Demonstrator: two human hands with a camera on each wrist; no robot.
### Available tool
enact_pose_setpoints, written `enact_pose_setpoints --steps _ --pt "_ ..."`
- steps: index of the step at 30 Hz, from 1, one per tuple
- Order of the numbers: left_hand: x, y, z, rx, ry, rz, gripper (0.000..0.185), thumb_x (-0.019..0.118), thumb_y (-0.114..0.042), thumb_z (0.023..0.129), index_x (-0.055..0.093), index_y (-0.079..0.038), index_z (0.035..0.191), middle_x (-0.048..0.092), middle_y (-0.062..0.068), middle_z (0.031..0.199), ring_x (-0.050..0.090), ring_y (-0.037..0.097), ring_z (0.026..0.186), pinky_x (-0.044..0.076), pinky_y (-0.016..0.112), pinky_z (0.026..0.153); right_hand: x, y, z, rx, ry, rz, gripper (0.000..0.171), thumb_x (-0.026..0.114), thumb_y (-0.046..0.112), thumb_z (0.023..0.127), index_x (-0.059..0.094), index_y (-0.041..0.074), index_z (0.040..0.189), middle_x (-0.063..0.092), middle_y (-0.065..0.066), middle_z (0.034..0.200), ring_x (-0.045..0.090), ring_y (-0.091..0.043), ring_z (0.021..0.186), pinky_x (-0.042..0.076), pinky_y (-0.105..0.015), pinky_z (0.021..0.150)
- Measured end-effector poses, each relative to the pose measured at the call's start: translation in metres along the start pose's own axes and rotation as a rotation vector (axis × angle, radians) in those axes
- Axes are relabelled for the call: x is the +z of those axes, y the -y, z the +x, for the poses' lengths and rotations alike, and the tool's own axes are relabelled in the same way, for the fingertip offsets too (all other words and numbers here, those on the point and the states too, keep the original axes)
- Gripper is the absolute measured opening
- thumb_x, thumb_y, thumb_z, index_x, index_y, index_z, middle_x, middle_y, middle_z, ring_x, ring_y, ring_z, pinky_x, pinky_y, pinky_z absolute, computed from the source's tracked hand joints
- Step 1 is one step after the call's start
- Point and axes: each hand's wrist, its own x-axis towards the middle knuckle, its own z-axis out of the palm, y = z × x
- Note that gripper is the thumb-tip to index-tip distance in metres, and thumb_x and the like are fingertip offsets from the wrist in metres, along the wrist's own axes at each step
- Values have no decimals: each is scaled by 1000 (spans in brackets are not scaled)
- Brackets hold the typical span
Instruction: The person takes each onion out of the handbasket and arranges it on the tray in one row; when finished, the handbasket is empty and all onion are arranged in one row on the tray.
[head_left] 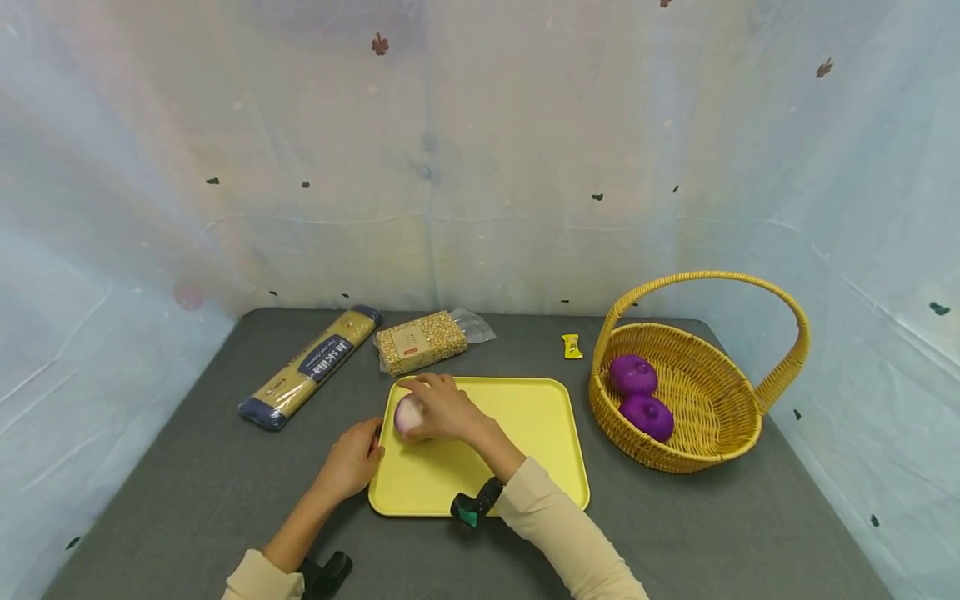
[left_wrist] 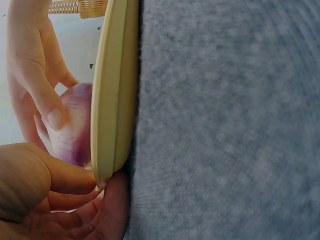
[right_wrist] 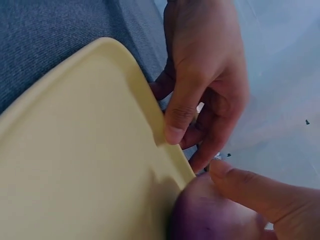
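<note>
In the head view, the right arm is stretched forward and to the left, over a yellow tray point(head_left: 517, 442). In the right hand point(head_left: 448, 408), a purple-and-white onion point(head_left: 406, 417) is pinched, with the thumb on its near side and the fingers spread over its far side. The onion is held at the tray's left edge, toward the far corner; whether the tray is touched by it cannot be told. Its pale part is pressed by the thumb. It is round, so its long axis and the way its top points cannot be made out. The left hand point(head_left: 351, 461) is bent inward, and the tray's left rim is pinched between its thumb and fingers.
</note>
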Motion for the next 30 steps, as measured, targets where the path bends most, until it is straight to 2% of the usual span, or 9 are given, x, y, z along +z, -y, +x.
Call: enact_pose_setpoints --steps 5,10,18,22,30 --pt "-1 -1 1 16 -13 2 36 62 5 78 55 13 112 48 3 71 44 16 63 38 34 58 -9 0 -8 1 -10 19 79 76 42 74 39 26 142 42 -5 138 38 -31 124 41 -47 91" --pt "-1 -2 2 3 2 7 37 62 3 79 55 13 114 47 3 71 44 15 63 38 34 58 -17 -2 -16 -17 -33 64 78 76 41 74 40 23 142 43 -5 137 38 -29 123 37 -46 95" --pt "0 -1 2 1 4 9 37 62 4 79 55 12 114 48 4 72 44 17 65 38 34 59 -31 -9 -35 -117 -119 147 70 74 36 78 45 17 138 45 -7 134 40 -25 124 33 -43 100" --pt "0 0 1 -9 10 6 37 62 3 80 54 12 116 48 4 73 45 17 65 38 35 60 -39 -14 -44 -143 -165 185 64 71 37 81 47 16 137 47 -6 132 43 -22 122 36 -41 99" --pt "1 2 1 -11 17 7 39 62 4 80 54 12 117 48 4 73 44 16 65 37 34 59 -57 -25 -65 -212 -290 320 54 72 22 81 52 15 131 53 -4 122 55 -24 108 46 -40 86"
